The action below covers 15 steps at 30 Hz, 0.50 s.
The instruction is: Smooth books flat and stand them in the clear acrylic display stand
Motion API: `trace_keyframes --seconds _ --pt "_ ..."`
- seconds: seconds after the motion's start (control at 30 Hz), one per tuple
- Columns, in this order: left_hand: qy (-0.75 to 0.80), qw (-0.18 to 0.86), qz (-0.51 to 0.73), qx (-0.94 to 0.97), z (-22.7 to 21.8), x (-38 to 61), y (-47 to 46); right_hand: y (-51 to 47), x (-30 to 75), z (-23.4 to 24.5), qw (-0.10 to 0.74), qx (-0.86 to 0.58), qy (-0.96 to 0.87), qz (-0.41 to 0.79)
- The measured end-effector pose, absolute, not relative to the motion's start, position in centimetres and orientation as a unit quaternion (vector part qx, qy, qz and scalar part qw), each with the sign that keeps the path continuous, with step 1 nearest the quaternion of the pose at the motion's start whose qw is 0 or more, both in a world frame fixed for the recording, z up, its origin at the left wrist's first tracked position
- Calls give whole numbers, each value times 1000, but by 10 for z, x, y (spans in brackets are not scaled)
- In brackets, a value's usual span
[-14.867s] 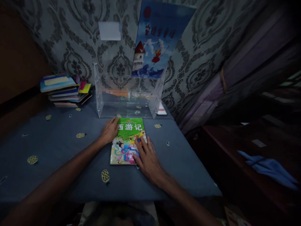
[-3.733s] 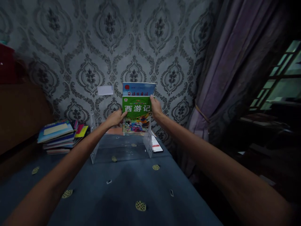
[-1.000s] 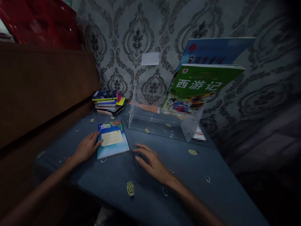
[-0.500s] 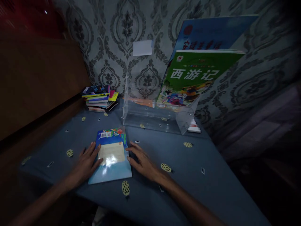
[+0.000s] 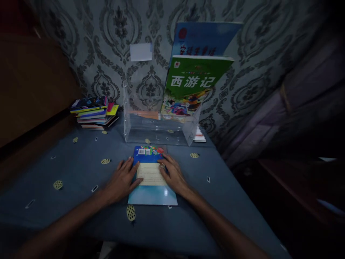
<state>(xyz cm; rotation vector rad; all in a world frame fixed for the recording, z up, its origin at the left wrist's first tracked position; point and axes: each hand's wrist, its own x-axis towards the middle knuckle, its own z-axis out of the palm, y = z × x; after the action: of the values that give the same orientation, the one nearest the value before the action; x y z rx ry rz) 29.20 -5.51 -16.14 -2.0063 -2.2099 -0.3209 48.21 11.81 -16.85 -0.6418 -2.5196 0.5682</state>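
A thin blue book [image 5: 152, 196] lies flat on the cloth-covered table, back cover up, with a barcode near its top edge and a cream text panel in the middle. My left hand [image 5: 122, 181] rests along its left side, fingers stretched and thumb on the cream panel. On the opposite side, my right hand [image 5: 174, 176] lies with spread fingers over the upper right edge. Both hands are open and touch the book without gripping it. Just beyond it stands a clear acrylic rack [image 5: 159, 135], with a green book [image 5: 185, 68] leaning in its right part.
Behind the green book rises a blue book [image 5: 207, 34]. A stack of books [image 5: 93, 113] sits at the back left, by a brown wooden panel [image 5: 35, 82]. A pixelated white object [image 5: 199, 135] is right of the rack. The patterned tablecloth [image 5: 88, 216] covers the table.
The blue book has slid right across the tablecloth, with both hands moving along beside it. My right hand now reaches further over its edge. The view has turned to the right.
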Motion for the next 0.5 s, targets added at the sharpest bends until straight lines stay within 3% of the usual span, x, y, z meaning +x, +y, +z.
trace_keyframes --seconds 0.27,0.5 --pt "-723 53 -170 -667 -147 274 -1 109 434 -140 183 -138 -958 170" --pt "-735 55 -196 -647 -165 269 17 133 420 -150 133 -163 -963 168"
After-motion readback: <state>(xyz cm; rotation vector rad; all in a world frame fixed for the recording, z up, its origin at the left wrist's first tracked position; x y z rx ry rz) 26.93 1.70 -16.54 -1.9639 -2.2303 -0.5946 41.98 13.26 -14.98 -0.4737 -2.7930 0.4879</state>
